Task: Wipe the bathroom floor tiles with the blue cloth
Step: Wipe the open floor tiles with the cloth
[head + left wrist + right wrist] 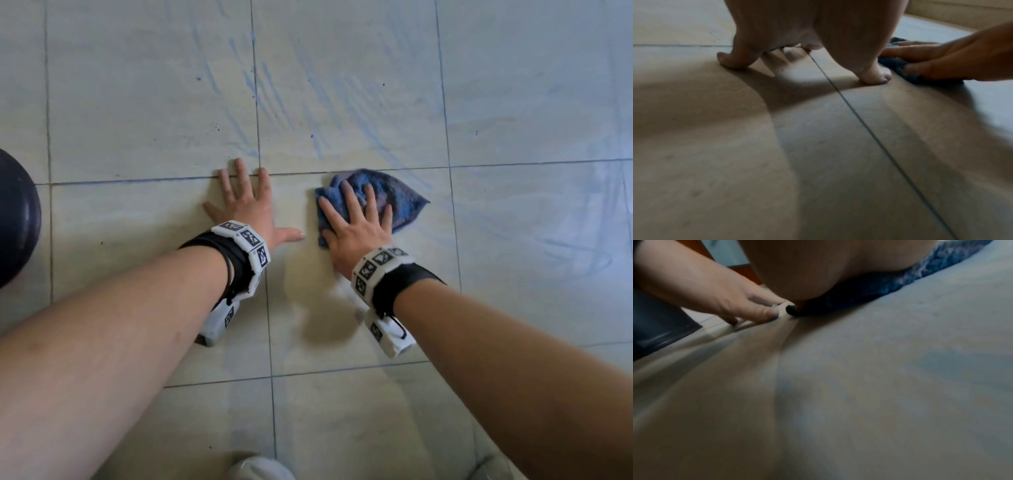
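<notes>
While left hand [247,209] braces on tiles [513,102], right hand [359,226] presses blue cloth [400,198]

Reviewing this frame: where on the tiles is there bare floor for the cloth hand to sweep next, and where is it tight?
Bare tiles lie beyond the blue cloth, streaked blue, and to its right up to the frame edge. It is tight to the left: the left hand lies flat beside the right hand pressing the cloth, thumb nearly reaching it. A dark round object sits at far left.

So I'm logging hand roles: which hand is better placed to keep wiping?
Right. The right hand already presses flat on the blue cloth; the left hand lies spread on bare tile, likely bracing.
</notes>
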Available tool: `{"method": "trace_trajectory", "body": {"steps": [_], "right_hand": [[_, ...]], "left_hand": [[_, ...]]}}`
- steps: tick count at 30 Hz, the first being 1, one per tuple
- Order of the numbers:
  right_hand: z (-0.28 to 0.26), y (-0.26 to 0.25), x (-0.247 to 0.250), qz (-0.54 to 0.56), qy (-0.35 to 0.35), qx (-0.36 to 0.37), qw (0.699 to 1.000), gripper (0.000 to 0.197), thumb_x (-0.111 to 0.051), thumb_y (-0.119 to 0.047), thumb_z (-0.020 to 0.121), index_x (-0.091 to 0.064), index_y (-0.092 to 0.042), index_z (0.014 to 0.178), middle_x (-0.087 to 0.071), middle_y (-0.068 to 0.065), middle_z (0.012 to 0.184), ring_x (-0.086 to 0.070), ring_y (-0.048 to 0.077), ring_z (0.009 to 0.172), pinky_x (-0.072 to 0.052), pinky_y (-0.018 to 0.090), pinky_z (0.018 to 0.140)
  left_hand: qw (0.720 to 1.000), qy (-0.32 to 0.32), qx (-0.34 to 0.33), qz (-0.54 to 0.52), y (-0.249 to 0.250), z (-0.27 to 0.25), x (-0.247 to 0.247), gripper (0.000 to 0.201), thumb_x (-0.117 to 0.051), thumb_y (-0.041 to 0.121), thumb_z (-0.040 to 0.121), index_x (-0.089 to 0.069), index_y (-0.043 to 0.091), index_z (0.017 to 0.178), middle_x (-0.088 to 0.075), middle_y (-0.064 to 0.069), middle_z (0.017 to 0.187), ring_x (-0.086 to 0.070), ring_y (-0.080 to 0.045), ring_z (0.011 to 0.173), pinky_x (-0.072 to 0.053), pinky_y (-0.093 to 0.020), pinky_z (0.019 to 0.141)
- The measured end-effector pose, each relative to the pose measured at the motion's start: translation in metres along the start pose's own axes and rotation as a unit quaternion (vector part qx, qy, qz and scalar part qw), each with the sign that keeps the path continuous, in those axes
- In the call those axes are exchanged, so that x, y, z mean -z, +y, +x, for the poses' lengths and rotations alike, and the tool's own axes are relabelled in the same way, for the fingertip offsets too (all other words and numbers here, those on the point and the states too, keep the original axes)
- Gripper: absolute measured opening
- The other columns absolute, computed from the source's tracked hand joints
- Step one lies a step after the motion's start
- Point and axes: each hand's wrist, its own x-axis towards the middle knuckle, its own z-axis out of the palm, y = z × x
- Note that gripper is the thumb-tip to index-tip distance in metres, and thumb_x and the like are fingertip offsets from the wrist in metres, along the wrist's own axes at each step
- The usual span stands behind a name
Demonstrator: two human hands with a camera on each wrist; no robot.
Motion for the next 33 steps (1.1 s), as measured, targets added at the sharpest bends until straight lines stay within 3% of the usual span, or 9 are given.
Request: {"method": "trace_trajectory", "body": {"steps": [4, 9, 11, 15, 20, 26, 33], "right_hand": [[0.01, -0.005, 0.004, 0.029, 0.02, -0.01, 0.999, 0.056, -0.027, -0.047, 0.102, -0.003, -0.045, 0.153, 0.013, -0.006, 0.163, 0.018, 0.03, 0.148, 0.007, 0.06, 0.116], [-0.034, 0.011, -0.017, 0.032, 0.0, -0.025, 0.999, 0.057, -0.024, -0.046, 0.103, 0.003, -0.044, 0.153, 0.017, -0.005, 0.163, 0.021, 0.028, 0.148, 0.01, 0.057, 0.116], [-0.049, 0.025, -0.023, 0.022, -0.005, -0.031, 0.999, 0.057, -0.025, -0.046, 0.103, 0.004, -0.045, 0.152, 0.016, -0.007, 0.163, 0.019, 0.027, 0.148, 0.01, 0.057, 0.116], [-0.065, 0.057, -0.026, 0.03, -0.01, -0.065, 0.997, 0.057, -0.025, -0.048, 0.102, 0.004, -0.048, 0.152, 0.016, -0.009, 0.162, 0.018, 0.025, 0.148, 0.008, 0.057, 0.117], [-0.064, 0.084, -0.021, 0.03, -0.001, -0.092, 0.995, 0.058, -0.025, -0.051, 0.101, 0.003, -0.049, 0.151, 0.016, -0.009, 0.162, 0.018, 0.027, 0.148, 0.005, 0.06, 0.117], [-0.062, 0.084, -0.021, 0.03, -0.007, -0.087, 0.996, 0.058, -0.023, -0.052, 0.1, 0.005, -0.048, 0.151, 0.017, -0.008, 0.162, 0.019, 0.029, 0.148, 0.008, 0.06, 0.116], [-0.025, 0.082, 0.001, 0.062, 0.011, -0.077, 0.995, 0.059, -0.027, -0.051, 0.101, 0.001, -0.047, 0.152, 0.016, -0.006, 0.163, 0.021, 0.032, 0.147, 0.009, 0.061, 0.115]], "left_hand": [[1.0, 0.003, 0.008, 0.003, 0.002, 0.001, -0.001, 0.132, -0.07, 0.075, 0.068, 0.01, 0.021, 0.158, 0.027, -0.009, 0.162, 0.022, -0.035, 0.149, -0.014, -0.07, 0.113], [1.0, 0.0, 0.009, 0.011, 0.0, 0.001, 0.0, 0.125, -0.068, 0.075, 0.07, 0.01, 0.029, 0.157, 0.029, -0.008, 0.161, 0.022, -0.034, 0.149, -0.012, -0.07, 0.114], [0.999, 0.0, -0.028, 0.028, 0.01, -0.001, -0.002, 0.118, -0.064, 0.076, 0.074, 0.008, 0.035, 0.157, 0.029, -0.007, 0.161, 0.023, -0.032, 0.149, -0.008, -0.068, 0.115], [0.981, 0.016, -0.172, 0.091, 0.052, -0.004, -0.014, 0.105, -0.057, 0.073, 0.081, 0.005, 0.038, 0.157, 0.029, -0.004, 0.162, 0.024, -0.028, 0.149, 0.001, -0.062, 0.117], [0.956, 0.003, -0.257, 0.143, 0.072, 0.006, -0.009, 0.096, -0.058, 0.069, 0.084, -0.006, 0.036, 0.158, 0.022, 0.0, 0.164, 0.019, -0.026, 0.151, -0.005, -0.057, 0.12], [0.955, -0.058, -0.221, 0.188, 0.09, 0.004, 0.0, 0.1, -0.06, 0.063, 0.087, 0.003, 0.033, 0.158, 0.028, -0.003, 0.162, 0.019, -0.031, 0.15, -0.021, -0.063, 0.114], [0.958, -0.073, -0.203, 0.19, 0.093, 0.004, 0.002, 0.102, -0.062, 0.064, 0.085, 0.007, 0.038, 0.157, 0.029, -0.001, 0.162, 0.021, -0.03, 0.15, -0.026, -0.06, 0.115]]}}
